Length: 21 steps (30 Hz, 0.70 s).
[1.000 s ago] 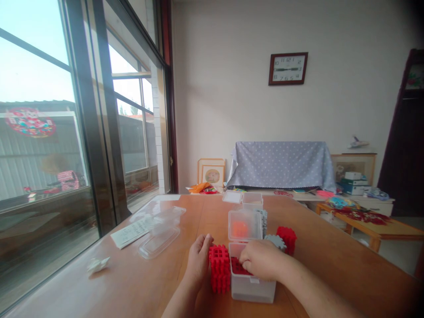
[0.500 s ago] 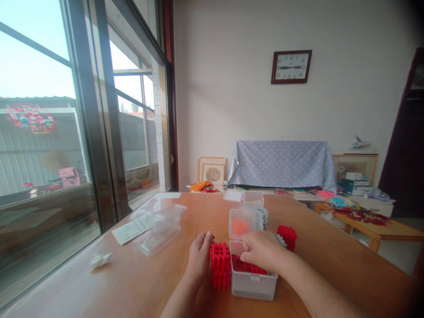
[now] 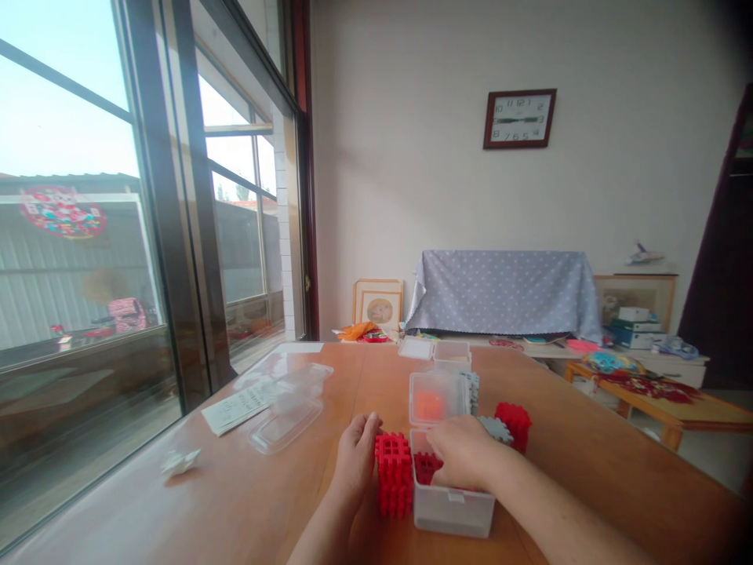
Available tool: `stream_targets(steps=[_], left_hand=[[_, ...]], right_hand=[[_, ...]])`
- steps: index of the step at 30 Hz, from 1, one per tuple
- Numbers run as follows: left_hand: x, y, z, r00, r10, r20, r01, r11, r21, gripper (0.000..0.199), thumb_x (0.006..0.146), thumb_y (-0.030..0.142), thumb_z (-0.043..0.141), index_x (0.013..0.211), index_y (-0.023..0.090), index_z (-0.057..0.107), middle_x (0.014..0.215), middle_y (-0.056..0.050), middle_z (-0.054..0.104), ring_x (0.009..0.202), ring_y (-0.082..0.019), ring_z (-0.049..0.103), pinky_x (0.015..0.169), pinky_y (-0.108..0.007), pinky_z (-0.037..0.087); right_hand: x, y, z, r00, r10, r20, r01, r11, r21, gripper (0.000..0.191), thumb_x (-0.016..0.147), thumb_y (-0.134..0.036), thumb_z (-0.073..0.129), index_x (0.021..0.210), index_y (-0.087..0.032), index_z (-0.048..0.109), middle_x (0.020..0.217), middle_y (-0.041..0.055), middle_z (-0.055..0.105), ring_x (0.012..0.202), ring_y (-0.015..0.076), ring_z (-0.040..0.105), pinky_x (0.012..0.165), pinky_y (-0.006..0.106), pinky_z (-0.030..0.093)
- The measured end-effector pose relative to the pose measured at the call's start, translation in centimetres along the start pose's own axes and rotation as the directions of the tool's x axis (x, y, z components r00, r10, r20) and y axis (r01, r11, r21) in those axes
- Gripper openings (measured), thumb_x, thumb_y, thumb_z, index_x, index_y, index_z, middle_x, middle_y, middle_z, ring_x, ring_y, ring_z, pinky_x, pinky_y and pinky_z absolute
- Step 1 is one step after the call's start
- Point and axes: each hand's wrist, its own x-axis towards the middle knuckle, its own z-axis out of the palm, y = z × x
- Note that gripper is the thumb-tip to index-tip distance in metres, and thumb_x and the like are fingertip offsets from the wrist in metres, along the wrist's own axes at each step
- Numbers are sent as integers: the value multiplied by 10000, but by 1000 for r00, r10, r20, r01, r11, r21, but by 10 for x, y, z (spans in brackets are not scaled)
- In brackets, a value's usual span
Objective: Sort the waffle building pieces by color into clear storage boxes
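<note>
An upright stack of bright red, grid-patterned plastic pieces (image 3: 394,479) stands on the glossy brown table (image 3: 235,502), just left of an open, translucent rectangular plastic box (image 3: 452,514) with more red lattice pieces (image 3: 426,466) inside. The left hand (image 3: 356,446) curves loosely at the stack's left side, partly open; whether it grips the stack is unclear. The right hand (image 3: 462,453) reaches into the box, fingers bent down; any grip is hidden. The stack's edges are toothed; the box's walls look smooth and frosted.
</note>
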Motion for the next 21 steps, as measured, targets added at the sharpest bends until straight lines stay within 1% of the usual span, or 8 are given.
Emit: stream_targets(steps=[3, 6, 9, 11, 13, 16, 18, 21], left_hand=[[-1, 0, 1, 1000, -1, 2, 1, 1000, -9, 473, 777, 649, 660, 748, 179, 619, 653, 12, 584, 625, -153, 515, 619, -253, 406], [-2, 1, 2, 1000, -10, 8, 11, 1000, -25, 465, 787, 641, 657, 752, 180, 616, 649, 17, 576, 617, -146, 507, 610, -248, 399], [-2, 1, 3, 1000, -17, 18, 18, 999, -38, 476, 773, 655, 662, 740, 182, 618, 637, 22, 570, 601, -142, 506, 596, -246, 395], [-2, 0, 3, 1000, -13, 11, 13, 999, -39, 482, 762, 660, 670, 736, 181, 623, 632, 24, 567, 599, -142, 510, 591, -245, 399], [-2, 0, 3, 1000, -4, 0, 4, 1000, -31, 480, 760, 658, 673, 739, 181, 629, 632, 24, 569, 605, -144, 518, 595, -245, 405], [-2, 0, 2, 1000, 4, -2, -4, 1000, -22, 469, 777, 648, 661, 741, 182, 624, 636, 24, 569, 612, -145, 523, 604, -245, 409], [-3, 1, 2, 1000, 1, 0, -1, 1000, -26, 461, 787, 639, 658, 741, 182, 617, 636, 27, 559, 611, -141, 513, 599, -243, 406], [-4, 3, 2, 1000, -1, 0, 1, 999, -35, 446, 798, 620, 659, 752, 179, 612, 648, 28, 547, 622, -140, 502, 593, -241, 404]], right_hand=[[-2, 4, -4, 1000, 5, -17, -5, 1000, -2, 303, 597, -445, 816, 570, -206, 632, 604, 41, 641, 663, 241, 640, 607, 297, 360], [-5, 4, -13, 997, 27, -75, -24, 999, 37, 269, 781, -495, 689, 752, -227, 687, 724, 25, 694, 682, 194, 618, 586, 273, 315], [-8, -4, -23, 993, 16, -120, 9, 978, 210, 247, 909, -456, 559, 901, -251, 698, 806, -4, 718, 708, 159, 606, 584, 256, 306], [-10, -11, -28, 993, -35, -116, 74, 932, 355, 251, 890, -466, 603, 986, -259, 707, 820, -11, 724, 717, 154, 608, 604, 247, 330], [-11, -18, -31, 991, -104, -86, 131, 896, 424, 346, 823, -489, 692, 1095, -275, 703, 859, -11, 734, 738, 161, 618, 632, 244, 359], [-9, -23, -32, 988, -155, -18, 148, 899, 413, 513, 740, -484, 770, 1206, -291, 673, 888, -13, 736, 740, 169, 622, 616, 241, 363], [-8, -24, -31, 987, -159, 0, 146, 908, 394, 509, 736, -454, 767, 1209, -293, 671, 885, -18, 734, 731, 167, 621, 599, 240, 354], [-6, -24, -30, 987, -162, -23, 158, 909, 385, 426, 737, -422, 763, 1135, -286, 694, 891, -22, 729, 748, 165, 621, 616, 240, 355]])
